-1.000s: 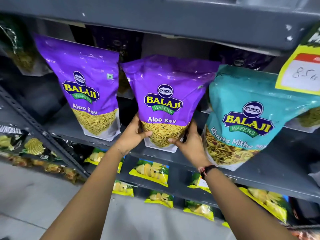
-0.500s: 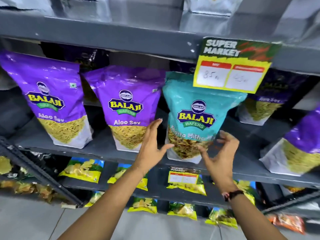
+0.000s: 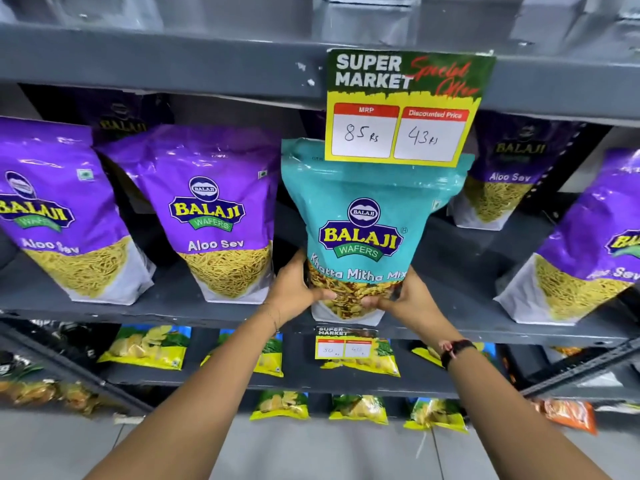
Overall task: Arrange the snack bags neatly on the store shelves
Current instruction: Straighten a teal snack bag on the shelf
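Teal bag [image 3: 363, 216] between both hands' grip

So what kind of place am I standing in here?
Most likely a supermarket snack aisle: grey metal shelves stocked with Balaji snack bags, and a "Super Market" price tag showing MRP and discounted price.

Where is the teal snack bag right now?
Head view, centre: the teal bag stands on the grey shelf, right of a purple bag, under the price sign, gripped by both hands.
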{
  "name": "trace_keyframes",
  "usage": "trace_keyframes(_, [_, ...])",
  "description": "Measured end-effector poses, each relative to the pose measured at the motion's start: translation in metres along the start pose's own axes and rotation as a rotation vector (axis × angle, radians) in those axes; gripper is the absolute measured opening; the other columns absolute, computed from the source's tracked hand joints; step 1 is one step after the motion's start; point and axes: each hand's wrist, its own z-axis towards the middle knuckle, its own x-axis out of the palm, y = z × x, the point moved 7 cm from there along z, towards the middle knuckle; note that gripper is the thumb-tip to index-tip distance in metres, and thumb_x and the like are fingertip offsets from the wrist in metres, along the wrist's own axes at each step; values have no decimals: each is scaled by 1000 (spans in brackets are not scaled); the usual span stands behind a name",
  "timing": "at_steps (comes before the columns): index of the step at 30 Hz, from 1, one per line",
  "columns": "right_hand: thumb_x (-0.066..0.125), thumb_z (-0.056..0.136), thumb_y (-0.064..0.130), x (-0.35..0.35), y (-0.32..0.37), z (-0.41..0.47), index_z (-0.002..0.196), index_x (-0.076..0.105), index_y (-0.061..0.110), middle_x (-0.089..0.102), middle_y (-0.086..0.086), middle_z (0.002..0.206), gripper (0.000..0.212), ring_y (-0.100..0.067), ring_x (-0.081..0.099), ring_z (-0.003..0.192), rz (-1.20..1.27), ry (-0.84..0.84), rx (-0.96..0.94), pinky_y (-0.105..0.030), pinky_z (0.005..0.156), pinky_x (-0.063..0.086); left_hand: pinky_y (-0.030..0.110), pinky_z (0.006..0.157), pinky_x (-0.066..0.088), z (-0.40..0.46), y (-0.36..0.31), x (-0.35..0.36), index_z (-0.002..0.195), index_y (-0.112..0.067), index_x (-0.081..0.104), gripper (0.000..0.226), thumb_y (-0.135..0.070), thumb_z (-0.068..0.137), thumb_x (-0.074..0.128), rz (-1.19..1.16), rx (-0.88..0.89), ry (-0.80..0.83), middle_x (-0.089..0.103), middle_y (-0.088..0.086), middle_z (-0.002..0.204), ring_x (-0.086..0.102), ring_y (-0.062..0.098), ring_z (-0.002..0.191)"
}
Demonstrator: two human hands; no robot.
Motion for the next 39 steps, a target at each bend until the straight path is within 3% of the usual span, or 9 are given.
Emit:
trace_keyframes(3, [77, 61, 3, -6, 7, -25, 105, 41, 24, 54, 20, 90, 61, -2, 54, 86, -49, -12, -45, -5, 64, 46, 34, 99, 40, -19, -6, 1, 121, -11, 40, 80, -6, 53, 82, -8, 28, 2, 56, 10, 124, 49, 23, 116])
trace_keyframes(6, [79, 59, 6, -12, 16, -50, 108, 44, 18, 55, 20, 89, 62, -2, 54, 85, -109, -40, -76, -1, 61, 43, 19, 91, 37, -41, -23, -1, 121, -10, 38, 84, -1, 50, 82, -30, 54, 41, 54, 2, 115, 48, 18, 113])
trace_keyframes(11, [80, 57, 5, -25, 46, -92, 98, 45, 23, 55, 24, 85, 57, 13, 55, 74, -88, -84, -180, 2, 61, 42, -8, 68, 32, -78, -75, -16, 120, -4, 37, 82, 10, 50, 79, -55, 173, 81, 45, -19, 95, 45, -20, 85])
trace_keyframes(15, [82, 53, 5, -44, 96, -117, 87, 46, 35, 59, 21, 87, 58, 21, 55, 75, -67, -123, -328, -4, 64, 45, -2, 68, 40, -96, -124, -36, 105, -27, 43, 77, 6, 47, 82, -122, 264, 85, 54, -14, 100, 55, -20, 79])
trace_keyframes(24, [84, 42, 30, -112, 267, -139, 94, 45, 36, 57, 20, 99, 65, 15, 58, 84, 90, -247, -706, -3, 70, 47, 26, 91, 47, -95, -287, -116, 95, -37, 53, 79, -61, 25, 79, -218, 625, -91, 63, -13, 100, 59, 6, 98])
trace_keyframes(27, [72, 43, 38, -127, 312, -129, 99, 46, 33, 61, 15, 102, 62, 6, 60, 90, 119, -254, -781, -9, 77, 50, 13, 77, 49, -80, -328, -136, 90, -30, 53, 82, -59, 20, 80, -309, 686, -134, 68, -13, 89, 62, -3, 85])
trace_keyframes(31, [74, 57, 38, -137, 355, -98, 111, 49, 16, 62, 0, 111, 64, -6, 61, 99, 81, -272, -833, -19, 83, 52, 15, 69, 51, -52, -355, -151, 90, -28, 51, 81, -55, 21, 83, -377, 656, -157, 65, -8, 95, 62, 2, 85])
trace_keyframes(35, [65, 58, 42, -140, 371, -56, 115, 49, 11, 62, -7, 116, 67, -12, 61, 101, 76, -253, -825, -22, 84, 50, 35, 83, 43, -16, -361, -157, 100, -17, 48, 56, -27, 53, 76, -388, 604, -183, 61, 3, 104, 58, 18, 96])
trace_keyframes(39, [66, 65, 38, -132, 361, -10, 113, 47, 15, 60, -6, 115, 57, -11, 59, 99, 62, -198, -744, -23, 83, 48, 31, 85, 43, 20, -345, -155, 116, -8, 44, 45, -10, 75, 63, -390, 519, -161, 56, 8, 109, 53, 20, 101])
